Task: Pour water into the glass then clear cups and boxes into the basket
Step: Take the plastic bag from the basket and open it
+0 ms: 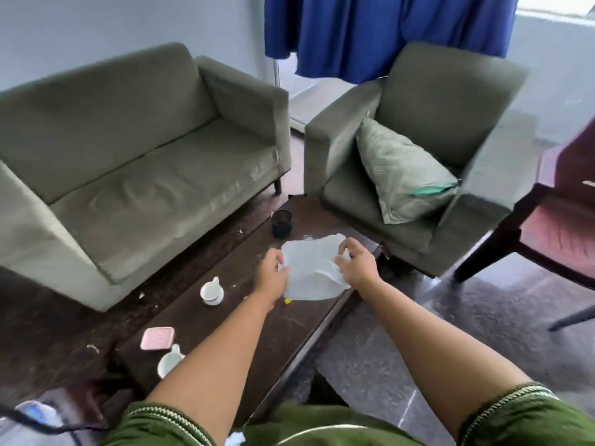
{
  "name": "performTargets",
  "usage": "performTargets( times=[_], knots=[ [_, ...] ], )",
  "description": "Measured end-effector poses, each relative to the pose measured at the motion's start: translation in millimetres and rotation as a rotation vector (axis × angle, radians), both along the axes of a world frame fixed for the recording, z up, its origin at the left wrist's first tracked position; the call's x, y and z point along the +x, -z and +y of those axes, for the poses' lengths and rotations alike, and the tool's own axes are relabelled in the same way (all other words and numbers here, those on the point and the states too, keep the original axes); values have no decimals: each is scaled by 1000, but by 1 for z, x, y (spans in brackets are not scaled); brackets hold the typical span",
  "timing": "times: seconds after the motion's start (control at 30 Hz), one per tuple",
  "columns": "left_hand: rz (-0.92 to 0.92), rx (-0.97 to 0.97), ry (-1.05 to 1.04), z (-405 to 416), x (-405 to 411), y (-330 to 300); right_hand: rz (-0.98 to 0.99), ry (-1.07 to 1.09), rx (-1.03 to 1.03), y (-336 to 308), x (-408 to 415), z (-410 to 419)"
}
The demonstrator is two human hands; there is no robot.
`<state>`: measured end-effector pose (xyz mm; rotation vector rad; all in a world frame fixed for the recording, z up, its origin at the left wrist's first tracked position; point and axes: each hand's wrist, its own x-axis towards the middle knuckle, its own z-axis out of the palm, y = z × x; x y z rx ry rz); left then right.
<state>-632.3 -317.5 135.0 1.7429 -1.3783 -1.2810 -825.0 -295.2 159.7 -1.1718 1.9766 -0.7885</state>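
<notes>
I had both hands out over the dark coffee table (pixel 206 320), the left hand (pixel 272 275) pinching the near-left edge of a white plastic bag (pixel 310 268) and the right hand (pixel 355 263) gripping its right edge, fingers curled into the film. I judged I held it at two sides to spread it or gather it up, since it is too limp for one hand. It looked thin, translucent and crumpled, its far edge sagging toward a small dark mesh basket (pixel 282 223) on the far end. Still on the tabletop were a white cup (pixel 211 292), a second white cup (pixel 169 363) and a flat pink box (pixel 157 338) between them; I saw no glass
</notes>
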Motion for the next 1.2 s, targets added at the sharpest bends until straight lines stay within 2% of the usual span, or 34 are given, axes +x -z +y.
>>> performTargets(
  times=[0.23, 0.4, 0.67, 0.87, 1.03, 1.2],
  knots=[
    [23, 87, 12, -48, -42, -5, -129, -6, 23, 10, -33, -46],
    [0, 56, -44, -90, -49, 0, -54, -162, 127, 23, -36, -100],
    [-142, 9, -62, -167, -42, 31, 48, -286, -27, 51, -31, -184],
    [13, 99, -253, -215, -46, 47, 148, -410, -114, 81, -22, -228],
    [-158, 123, -175, -240, -43, 77, 183, -490, -57, 107, -14, -266],
    [13, 336, -464, -273, -49, 110, -2, -398, 8, 137, -1, -300]
  ],
)
